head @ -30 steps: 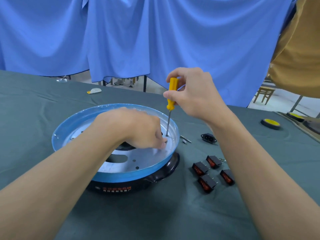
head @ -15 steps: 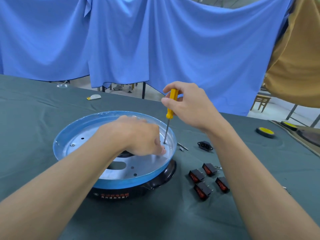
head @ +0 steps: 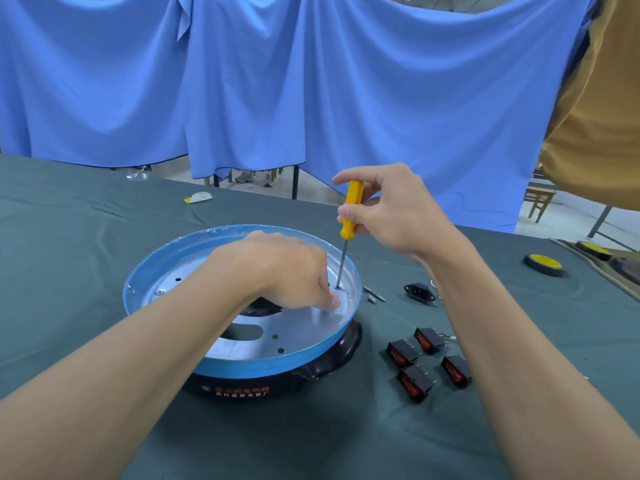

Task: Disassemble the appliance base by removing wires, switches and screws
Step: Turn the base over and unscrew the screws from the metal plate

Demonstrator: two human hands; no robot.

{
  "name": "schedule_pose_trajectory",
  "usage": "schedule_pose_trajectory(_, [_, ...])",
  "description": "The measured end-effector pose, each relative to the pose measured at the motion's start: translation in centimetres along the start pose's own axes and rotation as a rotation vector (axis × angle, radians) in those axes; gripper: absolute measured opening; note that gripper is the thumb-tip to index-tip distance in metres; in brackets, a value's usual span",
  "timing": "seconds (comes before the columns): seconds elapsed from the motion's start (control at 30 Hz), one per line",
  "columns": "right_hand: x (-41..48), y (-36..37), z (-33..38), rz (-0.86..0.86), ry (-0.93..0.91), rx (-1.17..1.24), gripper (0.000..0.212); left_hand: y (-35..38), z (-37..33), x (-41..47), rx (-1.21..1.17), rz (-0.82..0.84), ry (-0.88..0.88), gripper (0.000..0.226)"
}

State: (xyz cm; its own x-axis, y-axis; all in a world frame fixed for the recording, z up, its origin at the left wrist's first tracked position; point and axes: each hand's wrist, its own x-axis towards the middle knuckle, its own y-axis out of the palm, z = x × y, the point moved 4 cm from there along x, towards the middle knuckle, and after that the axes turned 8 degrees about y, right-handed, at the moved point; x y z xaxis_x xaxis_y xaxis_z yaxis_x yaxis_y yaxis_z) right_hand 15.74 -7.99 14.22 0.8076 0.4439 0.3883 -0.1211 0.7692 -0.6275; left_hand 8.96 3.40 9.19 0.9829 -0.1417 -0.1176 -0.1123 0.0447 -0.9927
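Appliance base (head: 277, 367) sat centre-left on the worktop (head: 86, 237), blue-rimmed metal plate facing up. Right hand (head: 391, 209): grip pinched the handle of the yellow screwdriver (head: 346, 232), shaft near upright, tip on a screw (head: 337, 287) at the plate's right edge. Left hand (head: 287, 271) lay on the plate just beside that screw, fingers bent down, tips touching metal; could not tell whether its grip pinched anything. 4 switches (head: 415, 381) lay right of the base, 1 power socket (head: 419, 292) behind them.
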Motion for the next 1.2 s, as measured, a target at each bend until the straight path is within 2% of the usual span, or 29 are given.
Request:
schedule_pose_trajectory(0.3, [-0.8,0.6,0.7,0.303,-0.013,0.24,0.038,-0.7,0.5,0.1,-0.056,0.059,0.002,0.041])
schedule_pose_trajectory(0.37, [-0.7,0.9,1.0,0.243,-0.012,0.179,0.024,-0.7,0.5,0.1,-0.051,0.049,0.002,0.042])
schedule_pose_trajectory(0.43, [-0.4,0.9,1.4,0.112,-0.04,0.054,0.008,-0.6,0.4,0.2,-0.036,0.035,0.002,0.04])
schedule_pose_trajectory(0.5, [-0.3,0.8,1.4,-0.009,-0.048,0.01,0.009,-0.3,0.5,0.2,-0.023,0.007,-0.003,0.041])
schedule_pose_trajectory(0.6, [-0.2,0.0,0.9,-0.082,-0.02,-0.011,0.023,-0.2,0.5,0.2,0.003,-0.049,-0.008,0.043])
schedule_pose_trajectory(0.73, [0.1,-0.8,0.3,-0.059,0.041,-0.057,0.038,0.1,0.3,0.4,0.005,-0.039,-0.005,0.042])
schedule_pose_trajectory(0.87, [-0.1,-0.7,0.6,0.088,0.043,-0.076,0.022,0.0,0.2,0.2,0.014,-0.037,-0.005,0.043])
schedule_pose_trajectory(0.97, [-0.3,-0.4,0.8,0.153,0.021,-0.105,0.023,-0.1,0.1,0.2,0.018,-0.044,-0.009,0.043])
schedule_pose_trajectory(1.2, [-0.4,0.4,1.0,-0.017,-0.035,-0.2,0.029,-0.1,0.2,0.1,0.012,-0.049,-0.022,0.043])
